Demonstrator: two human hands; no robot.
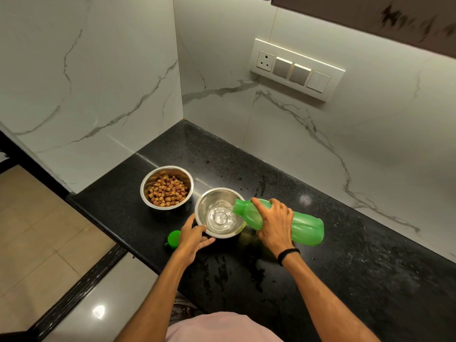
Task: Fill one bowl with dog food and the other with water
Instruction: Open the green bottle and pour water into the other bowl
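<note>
Far left: pale tiled floor (37, 230), below counter level. The black speckled stone counter (345, 255) has its free edge running diagonally from upper left to lower centre. White marble-look wall panels (111, 82) close off the back and left, meeting in a corner behind the bowls. One small green screw cap (174, 239) sits close to the free edge with little margin, just left of the left hand. Round steel bowl, first of two (148, 181): upright, partly filled with brown dog food pellets (167, 191), with open counter behind it toward the corner. Left hand (195, 240): thumb on the near-left rim of the second round steel bowl (204, 203) and fingers curled under it, gripping the bowl. This bowl is just right of and nearer than the first, their rims nearly touching. It holds a shallow pool of clear water (220, 219). One green plastic bottle (308, 228) has its long axis near horizontal, base to the right and open mouth to the left over the bowl's right rim, with a thin stream falling in. Right hand (274, 223) is wrapped over the bottle's shoulder, holding it firmly, with a black wristband (288, 253) on the wrist. Right of the bottle there is wide open counter. Wet streaks lie toward the near side. One white switch plate (296, 69) is on the back wall.
</note>
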